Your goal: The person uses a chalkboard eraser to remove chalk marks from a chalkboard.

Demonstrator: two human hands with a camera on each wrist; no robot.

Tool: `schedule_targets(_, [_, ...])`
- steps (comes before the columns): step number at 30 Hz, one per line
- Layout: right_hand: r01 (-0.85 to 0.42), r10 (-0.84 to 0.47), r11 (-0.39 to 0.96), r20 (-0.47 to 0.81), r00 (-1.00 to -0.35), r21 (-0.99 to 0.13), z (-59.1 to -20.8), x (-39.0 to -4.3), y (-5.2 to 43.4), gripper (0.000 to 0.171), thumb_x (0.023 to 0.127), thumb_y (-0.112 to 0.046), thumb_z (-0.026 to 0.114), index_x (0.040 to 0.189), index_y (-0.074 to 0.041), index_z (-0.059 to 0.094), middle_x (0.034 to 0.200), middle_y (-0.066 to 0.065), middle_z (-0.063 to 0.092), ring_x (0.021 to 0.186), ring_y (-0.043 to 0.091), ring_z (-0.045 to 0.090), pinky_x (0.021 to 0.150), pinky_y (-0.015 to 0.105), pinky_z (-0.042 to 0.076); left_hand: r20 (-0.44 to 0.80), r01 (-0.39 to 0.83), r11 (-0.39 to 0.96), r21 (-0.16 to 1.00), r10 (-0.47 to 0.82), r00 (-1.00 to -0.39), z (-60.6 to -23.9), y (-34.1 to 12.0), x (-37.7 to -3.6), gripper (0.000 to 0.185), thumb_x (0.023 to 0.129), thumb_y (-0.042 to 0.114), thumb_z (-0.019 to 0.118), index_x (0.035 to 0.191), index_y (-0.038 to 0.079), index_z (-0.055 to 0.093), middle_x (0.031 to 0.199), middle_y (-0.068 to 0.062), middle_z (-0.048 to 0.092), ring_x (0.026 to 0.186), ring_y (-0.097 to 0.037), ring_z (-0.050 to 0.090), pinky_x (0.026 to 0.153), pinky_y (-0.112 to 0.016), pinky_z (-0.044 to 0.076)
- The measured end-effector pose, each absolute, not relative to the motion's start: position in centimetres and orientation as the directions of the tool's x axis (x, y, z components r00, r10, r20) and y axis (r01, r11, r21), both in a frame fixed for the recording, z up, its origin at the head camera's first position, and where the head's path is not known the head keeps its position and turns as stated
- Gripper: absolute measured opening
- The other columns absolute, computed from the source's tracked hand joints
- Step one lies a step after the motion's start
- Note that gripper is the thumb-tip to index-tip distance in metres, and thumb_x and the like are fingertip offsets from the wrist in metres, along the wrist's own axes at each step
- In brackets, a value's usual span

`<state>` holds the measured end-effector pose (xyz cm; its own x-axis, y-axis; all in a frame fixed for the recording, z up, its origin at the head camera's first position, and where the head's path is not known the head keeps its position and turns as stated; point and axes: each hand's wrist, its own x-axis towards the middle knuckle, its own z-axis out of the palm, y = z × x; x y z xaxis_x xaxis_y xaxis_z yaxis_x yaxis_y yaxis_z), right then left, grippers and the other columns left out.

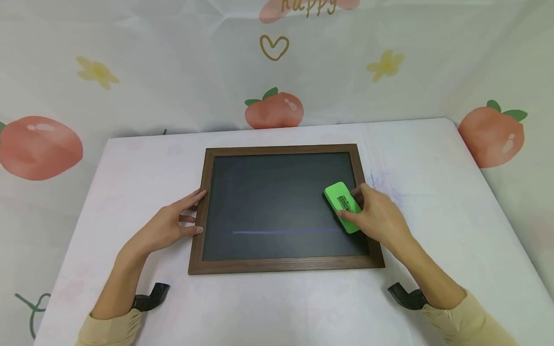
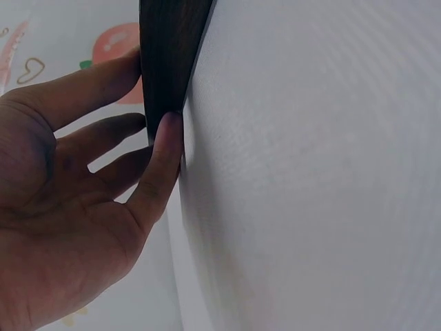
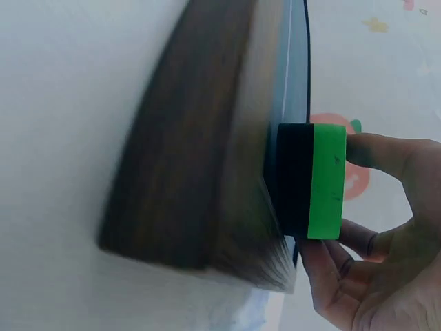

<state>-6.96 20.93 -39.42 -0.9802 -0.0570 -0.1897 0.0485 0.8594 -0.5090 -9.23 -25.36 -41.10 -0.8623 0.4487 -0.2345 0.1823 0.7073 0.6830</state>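
Note:
A small blackboard (image 1: 277, 192) in a brown wooden frame (image 1: 285, 264) lies on the white table. One thin purple line (image 1: 281, 232) runs across its lower half, its right end reaching the eraser. My right hand (image 1: 383, 216) grips a green board eraser (image 1: 342, 198) with a black underside over the board's right part. The right wrist view shows the eraser (image 3: 326, 183) from its end, between thumb and fingers. On the left, my left hand (image 1: 166, 223) touches the frame's outer edge with spread fingers. In the left wrist view its fingertips (image 2: 169, 131) press against the dark frame side (image 2: 169, 62).
Bluish smudges (image 1: 385, 185) mark the white table (image 1: 277, 307) right of the board. Behind stands a pale backdrop (image 1: 182, 62) printed with peaches, flowers and a heart. Black wrist mounts (image 1: 151, 297) sit at both forearms, by the beige sleeves (image 1: 112, 329).

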Motion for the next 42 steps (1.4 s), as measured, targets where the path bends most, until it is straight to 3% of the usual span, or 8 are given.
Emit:
schedule_targets(17, [-0.017, -0.063, 0.845, -0.067, -0.996, -0.534, -40.4, -4.9, 18.1, 0.047, 0.078, -0.031, 0.084, 0.110, -0.002, 0.064, 0.091, 0.006, 0.068, 0.074, 0.018, 0.060, 0.060, 0.034, 0.046, -0.232, 0.190, 0.702, 0.686, 0.458, -0.858, -40.8, -25.2, -9.1, 0.089, 0.084, 0.003, 0.077, 0.157, 0.011, 0.028, 0.161, -0.021, 0.022, 0.114, -0.039, 0.060, 0.088, -0.044, 0.054])
schedule_targets(29, [-0.088, -0.057, 0.822, 0.073, -0.996, -0.563, -41.3, -4.1, 17.8, 0.050, 0.077, -0.027, 0.085, 0.119, -0.002, 0.070, 0.098, 0.008, 0.069, 0.070, 0.017, 0.054, 0.057, 0.031, 0.041, -0.251, 0.176, 0.714, 0.678, 0.450, -0.857, -40.9, -25.2, -9.2, 0.089, 0.085, 0.002, 0.076, 0.158, 0.013, 0.027, 0.161, -0.020, 0.022, 0.115, -0.039, 0.060, 0.088, -0.045, 0.054])
schedule_targets(42, [-0.127, -0.103, 0.791, 0.074, -0.992, -0.599, -41.8, -3.9, 15.7, 0.057, 0.076, -0.030, 0.087, 0.126, -0.008, 0.069, 0.090, 0.001, 0.063, 0.066, 0.012, 0.049, 0.054, 0.027, 0.040, -0.256, 0.171, 0.713, 0.680, 0.450, -0.855, -40.9, -25.1, -9.3, 0.089, 0.085, 0.000, 0.075, 0.158, 0.012, 0.026, 0.162, -0.018, 0.021, 0.116, -0.039, 0.060, 0.088, -0.043, 0.053])
